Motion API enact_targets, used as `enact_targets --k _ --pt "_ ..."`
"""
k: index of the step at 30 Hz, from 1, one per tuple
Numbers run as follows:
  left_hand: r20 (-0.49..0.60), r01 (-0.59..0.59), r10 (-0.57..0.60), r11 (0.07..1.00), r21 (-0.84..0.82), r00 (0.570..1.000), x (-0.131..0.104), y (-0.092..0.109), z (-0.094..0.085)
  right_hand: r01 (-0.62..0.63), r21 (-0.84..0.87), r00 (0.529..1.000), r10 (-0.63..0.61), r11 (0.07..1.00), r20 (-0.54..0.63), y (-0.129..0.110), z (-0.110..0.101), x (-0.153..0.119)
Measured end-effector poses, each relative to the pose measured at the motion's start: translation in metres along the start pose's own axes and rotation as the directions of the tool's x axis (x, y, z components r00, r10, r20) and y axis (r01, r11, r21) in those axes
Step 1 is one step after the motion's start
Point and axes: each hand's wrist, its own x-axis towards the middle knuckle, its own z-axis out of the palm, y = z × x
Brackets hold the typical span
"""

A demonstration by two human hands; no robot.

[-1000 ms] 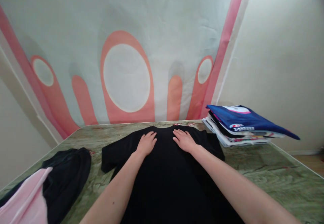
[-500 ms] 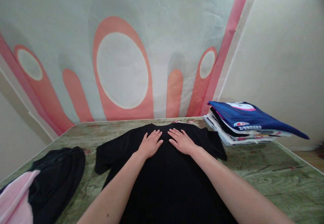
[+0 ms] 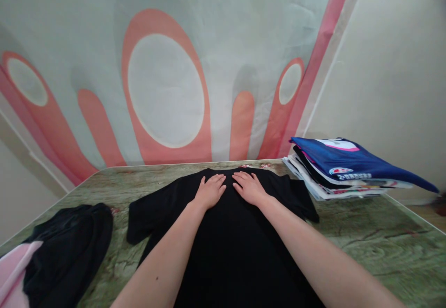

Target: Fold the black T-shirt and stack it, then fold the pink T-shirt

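Across the desk (image 3: 400,247), a black T-shirt (image 3: 237,252) lies spread beneath our left fingers (image 3: 218,181) and right fingers (image 3: 240,177); we appear to be smoothing it, and the next move calls for light, even pressure. Folded clothes (image 3: 348,159) sit right of our fingers, which rest slightly parted, gripping nothing.

Black short-sleeved T-shirt (image 3: 244,257), plain dark fabric, spread nearly flat on green wood-grain table (image 3: 351,229); neckline toward far table edge, body running toward viewer and past bottom of view, hem out of sight; left-side sleeve (image 3: 149,215) stretched outward, cuff wide and squared; right-side sleeve (image 3: 304,201) angled outward and slightly nearer viewer, lightly creased around shoulder
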Motion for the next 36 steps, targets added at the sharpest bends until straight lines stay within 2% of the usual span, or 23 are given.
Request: enact_targets --k 4,9,14,17,27,36 --pt "0.035 0.045 -0.045 0.999 -0.002 0.998 0.001 -0.004 0.002 -0.075 -0.035 0.997 0.074 0.997 -0.005 0.006 0.004 0.002" --pt "0.072 0.096 -0.096 0.995 0.004 0.993 0.002 -0.008 -0.001 -0.043 -0.05 0.992 0.048 0.998 0.114 0.008 0.004 0.002" --pt "0.094 0.219 -0.219 0.976 0.008 0.971 -0.001 -0.022 -0.003 -0.206 -0.102 0.971 0.217 0.973 0.104 0.016 0.006 0.003" --pt "0.088 0.269 -0.27 0.963 0.018 0.959 -0.001 -0.029 0.0 -0.26 -0.121 0.958 0.272 0.958 0.094 0.019 0.008 0.004" --pt "0.056 0.29 -0.291 0.956 0.031 0.955 0.0 -0.03 0.004 -0.255 -0.109 0.958 0.267 0.961 0.107 0.017 0.003 0.003" --pt "0.03 0.287 -0.288 0.958 0.023 0.957 0.0 -0.032 0.009 -0.252 -0.094 0.962 0.26 0.963 0.079 0.019 0.007 0.003"
